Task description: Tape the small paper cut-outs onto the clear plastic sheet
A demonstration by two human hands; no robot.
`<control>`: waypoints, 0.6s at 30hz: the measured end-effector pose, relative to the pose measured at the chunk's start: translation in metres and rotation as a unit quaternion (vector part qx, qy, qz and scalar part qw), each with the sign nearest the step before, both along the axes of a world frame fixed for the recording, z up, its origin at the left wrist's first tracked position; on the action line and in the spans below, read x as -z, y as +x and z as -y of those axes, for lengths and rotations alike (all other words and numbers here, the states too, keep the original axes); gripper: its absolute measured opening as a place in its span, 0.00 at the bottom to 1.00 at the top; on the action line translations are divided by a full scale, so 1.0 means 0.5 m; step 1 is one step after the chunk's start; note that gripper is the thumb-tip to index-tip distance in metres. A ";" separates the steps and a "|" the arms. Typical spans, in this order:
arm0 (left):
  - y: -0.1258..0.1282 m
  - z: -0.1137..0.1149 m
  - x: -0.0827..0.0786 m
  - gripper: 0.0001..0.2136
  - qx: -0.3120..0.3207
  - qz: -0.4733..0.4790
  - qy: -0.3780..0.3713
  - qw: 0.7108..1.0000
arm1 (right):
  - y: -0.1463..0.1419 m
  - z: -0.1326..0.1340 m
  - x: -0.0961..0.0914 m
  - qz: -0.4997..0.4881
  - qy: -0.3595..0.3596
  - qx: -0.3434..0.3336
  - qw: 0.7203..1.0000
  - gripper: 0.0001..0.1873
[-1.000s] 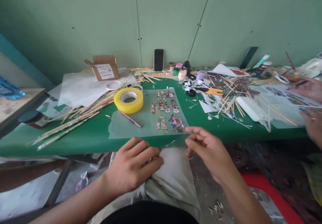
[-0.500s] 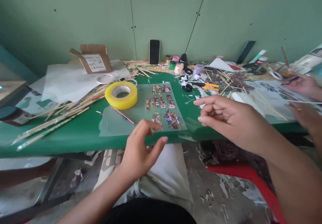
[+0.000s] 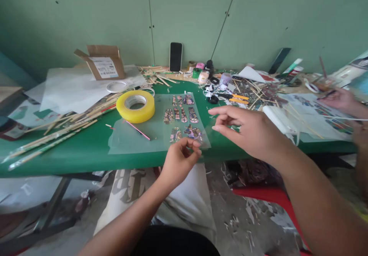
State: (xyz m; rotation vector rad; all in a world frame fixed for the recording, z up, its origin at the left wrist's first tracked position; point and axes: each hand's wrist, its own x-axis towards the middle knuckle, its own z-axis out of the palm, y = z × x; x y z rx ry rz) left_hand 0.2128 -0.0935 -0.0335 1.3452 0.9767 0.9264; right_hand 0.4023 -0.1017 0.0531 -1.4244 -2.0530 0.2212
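A clear plastic sheet lies on the green table with several colourful printed cut-outs on it. My left hand hovers at the sheet's near edge, thumb and fingertips pinched together by the nearest cut-out; what they hold is too small to make out. My right hand floats above the table to the right of the sheet, fingers loosely curled with thumb and forefinger apart, holding nothing visible. A thin pink stick rests on the sheet beside a yellow tape roll.
Bamboo sticks lie at the left; a cardboard box and white paper are behind them. A phone leans on the wall beside small pots. Orange-handled cutters, scraps and sticks clutter the right, where another person's hands work.
Both hands rose from my lap edge. My right hand swung up and right, then drifted left over the table. My left hand closed into a pinch at the sheet's near edge.
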 end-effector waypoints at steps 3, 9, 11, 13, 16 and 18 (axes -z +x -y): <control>-0.002 -0.005 0.007 0.09 -0.009 0.016 -0.019 1.000 | -0.001 -0.014 0.011 0.005 0.017 -0.008 1.000 0.10; 0.002 0.000 0.023 0.07 -0.014 0.009 -0.064 0.998 | -0.008 -0.016 0.018 -0.016 0.037 -0.053 0.998 0.08; 0.005 0.004 0.028 0.09 -0.016 0.032 -0.075 0.997 | -0.007 -0.018 0.024 -0.038 0.036 -0.057 0.997 0.08; 0.009 0.011 0.032 0.10 -0.019 0.069 -0.086 0.994 | -0.003 -0.023 0.032 -0.064 0.034 -0.050 0.996 0.08; 0.017 0.023 0.036 0.12 -0.025 0.127 -0.100 0.987 | 0.002 -0.033 0.044 -0.087 0.014 -0.025 0.996 0.07; 0.022 0.034 0.040 0.13 -0.038 0.144 -0.114 0.982 | 0.005 -0.040 0.050 -0.089 -0.002 -0.012 0.996 0.08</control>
